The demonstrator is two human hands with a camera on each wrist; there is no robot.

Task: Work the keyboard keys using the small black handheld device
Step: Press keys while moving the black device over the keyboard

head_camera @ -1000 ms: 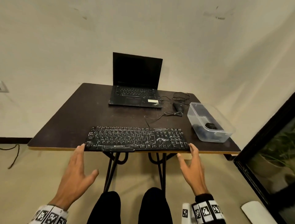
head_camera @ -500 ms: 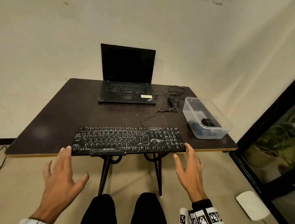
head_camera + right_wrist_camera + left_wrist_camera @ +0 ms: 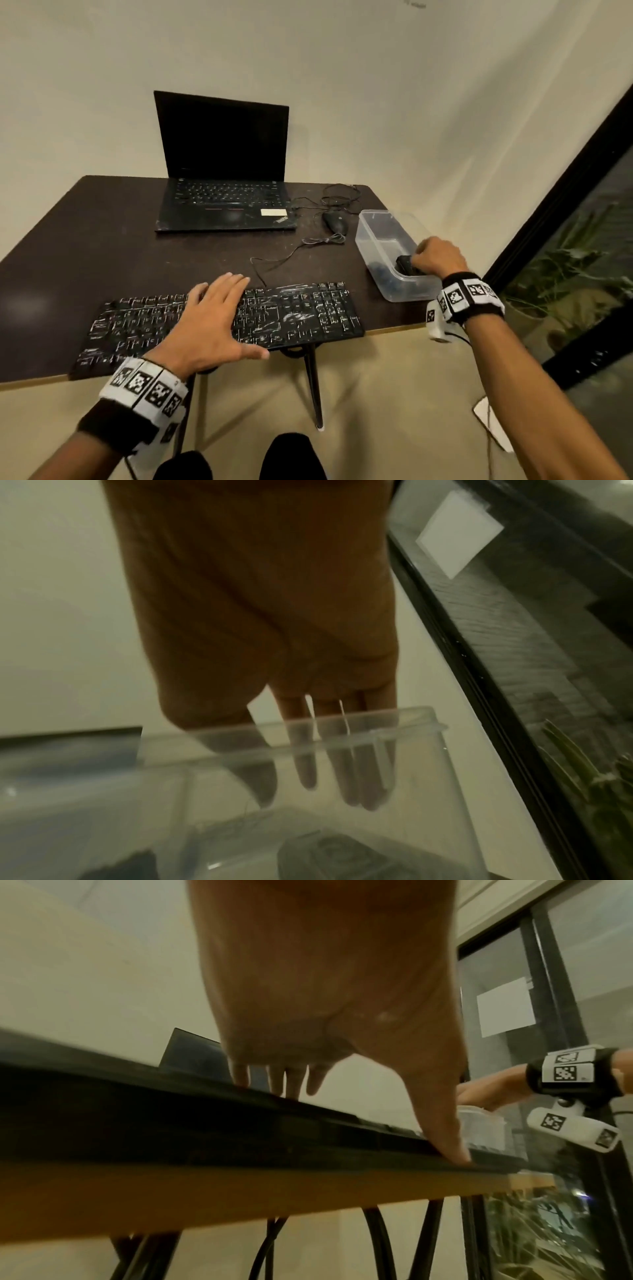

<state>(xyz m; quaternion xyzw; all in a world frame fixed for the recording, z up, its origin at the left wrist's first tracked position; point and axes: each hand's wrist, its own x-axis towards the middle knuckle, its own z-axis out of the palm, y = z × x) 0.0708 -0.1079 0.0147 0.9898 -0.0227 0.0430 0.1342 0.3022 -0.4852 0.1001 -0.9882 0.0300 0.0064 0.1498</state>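
Note:
The black keyboard (image 3: pixel 301 315) with worn white markings lies along the table's near edge, and its front side shows in the left wrist view (image 3: pixel 137 1115). My left hand (image 3: pixel 219 315) lies flat on its middle, fingers spread and thumb (image 3: pixel 448 1139) on the front edge. The small black device (image 3: pixel 404 265) sits in a clear plastic box (image 3: pixel 376 222) at the table's right. My right hand (image 3: pixel 438 257) reaches down into that box. In the right wrist view its fingers (image 3: pixel 308 777) point straight down just above the device (image 3: pixel 342 856), holding nothing.
An open laptop (image 3: pixel 222 192) stands at the back of the dark table (image 3: pixel 85 240). A wired mouse (image 3: pixel 335 222) and its loose cable lie between laptop and box. Small dark bits (image 3: pixel 380 270) lie in the box. A black-framed glass door (image 3: pixel 582 240) runs close on the right.
Both hands were below the table's front edge. The left one has risen onto the keyboard, and the right one has swung right and dipped into the clear box.

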